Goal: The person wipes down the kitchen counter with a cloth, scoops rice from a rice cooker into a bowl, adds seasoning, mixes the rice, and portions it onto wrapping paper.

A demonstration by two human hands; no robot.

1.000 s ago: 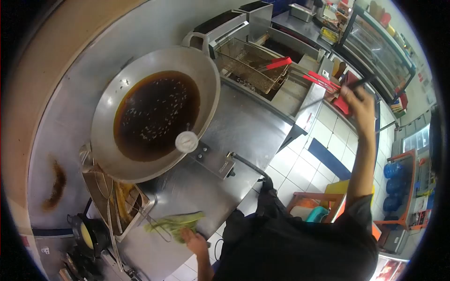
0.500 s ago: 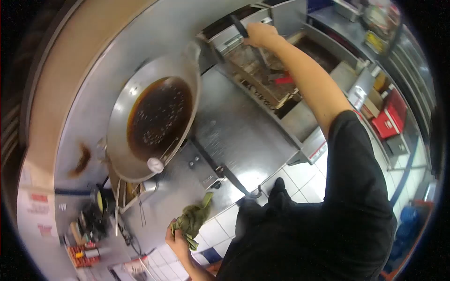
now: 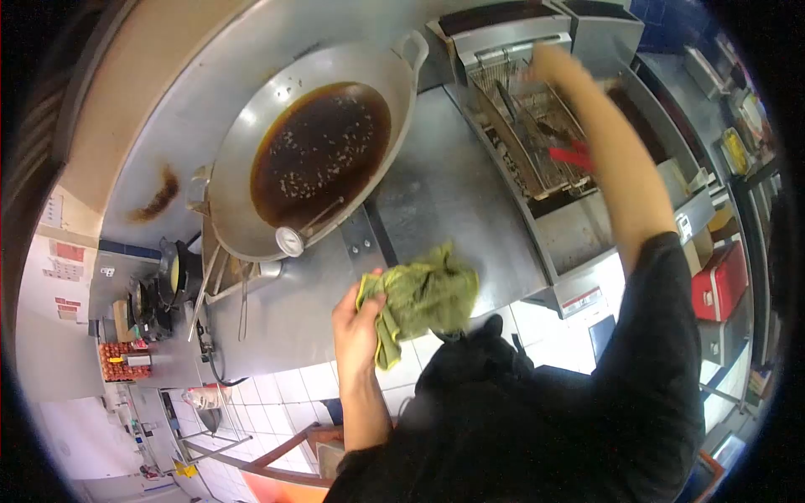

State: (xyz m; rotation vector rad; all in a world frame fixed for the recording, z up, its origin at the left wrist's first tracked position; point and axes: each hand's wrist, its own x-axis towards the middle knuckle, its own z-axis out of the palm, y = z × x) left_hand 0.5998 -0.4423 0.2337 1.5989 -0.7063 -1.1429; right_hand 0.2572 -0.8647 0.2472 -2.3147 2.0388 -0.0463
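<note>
My left hand [image 3: 356, 331] is closed on a crumpled green cloth [image 3: 428, 298] with a yellow edge, held above the front edge of the steel counter. My right hand [image 3: 545, 69] is smeared by motion over the back of a fryer [image 3: 537, 214]; its fingers cannot be made out. Below that hand, a wire fryer basket [image 3: 549, 126] sits in the fryer. A dark bar-like handle [image 3: 506, 101] slants across the basket, and a red piece [image 3: 572, 157] lies at its near side.
A large metal wok [image 3: 239, 197] of dark liquid stands on the counter [image 3: 444, 184], a dial thermometer [image 3: 289, 242] at its rim. Behind it rises a steel wall. At left are pans [image 3: 173, 272] and an egg tray [image 3: 117, 362]; at right, a red box [image 3: 719, 283].
My left hand has raised the green cloth up and to the right. My right hand has shifted right and no longer appears wrapped around the dark handle. The whole view has shifted.
</note>
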